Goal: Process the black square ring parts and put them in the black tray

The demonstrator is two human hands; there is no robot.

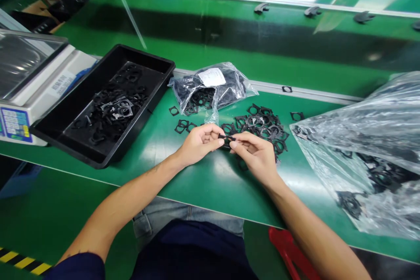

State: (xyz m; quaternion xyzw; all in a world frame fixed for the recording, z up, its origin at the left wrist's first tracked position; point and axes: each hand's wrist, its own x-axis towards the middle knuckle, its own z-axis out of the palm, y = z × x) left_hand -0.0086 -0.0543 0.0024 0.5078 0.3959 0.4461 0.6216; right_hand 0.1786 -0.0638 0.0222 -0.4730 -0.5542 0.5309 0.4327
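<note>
Between my two hands, above the green table, is a small black plastic frame (226, 137) with a round opening. My left hand (204, 140) pinches its left side between thumb and fingers. On the right side, my right hand (255, 151) grips it the same way. Just behind my right hand lies a loose pile of similar black frames (267, 127). A few more frames (181, 126) rest left of the pile. Part of the held piece is hidden by my fingertips.
A black tray (157, 63) with many black parts stands at left, beside a weighing scale (42, 87). Behind my hands lies a clear bag of parts (213, 83). A large plastic bag (367, 140) covers the right side. A metal rail (315, 93) runs behind, with one frame (287, 89) on it.
</note>
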